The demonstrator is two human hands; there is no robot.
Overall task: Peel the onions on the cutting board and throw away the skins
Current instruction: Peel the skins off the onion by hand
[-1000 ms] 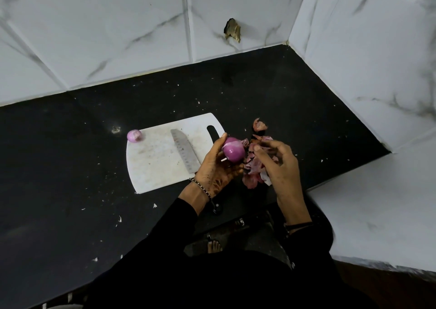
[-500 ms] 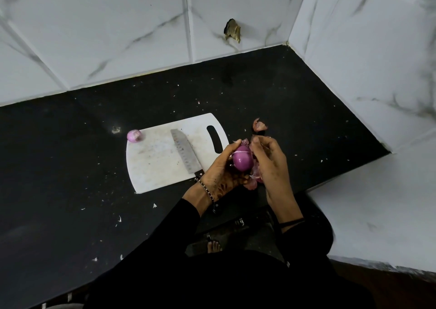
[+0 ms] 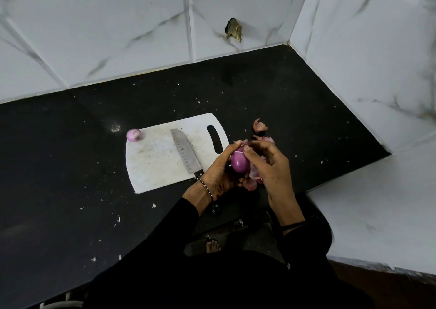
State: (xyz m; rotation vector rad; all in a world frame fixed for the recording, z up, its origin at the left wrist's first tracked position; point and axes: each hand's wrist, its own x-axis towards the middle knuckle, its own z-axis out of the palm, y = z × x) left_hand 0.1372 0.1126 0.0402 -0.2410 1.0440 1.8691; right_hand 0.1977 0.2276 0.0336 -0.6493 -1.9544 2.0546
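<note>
1. the left hand (image 3: 218, 173) cups an onion (image 3: 239, 163) from the left and below, fingers curled round it. the onion is held in the air just off the right edge of the cutting board (image 3: 153, 167), not on it.
2. the right hand (image 3: 271, 167) closes in from the right. its thumb (image 3: 246, 154) presses on the onion's far end and its fingers are curled above. i cannot tell whether a flake of skin is caught between them.
3. the onion's long axis runs away from the person, toward the wall. the end being worked is the far one, where both sets of fingertips meet; a pale band shows there. the rest looks smooth and shiny, so it seems nearly peeled.
4. the next pull probably goes from that far tip back along the axis, the right hand stripping while the left holds firm.
5. loose skins (image 3: 260, 125) lie on the dark counter (image 3: 70, 167) just right of the board, some hidden under the hands. no bin is in view.
6. a second onion (image 3: 134, 134) sits at the board's far left corner, well apart from both hands, nearer the left. a knife (image 3: 186, 154) lies on the board between.
</note>
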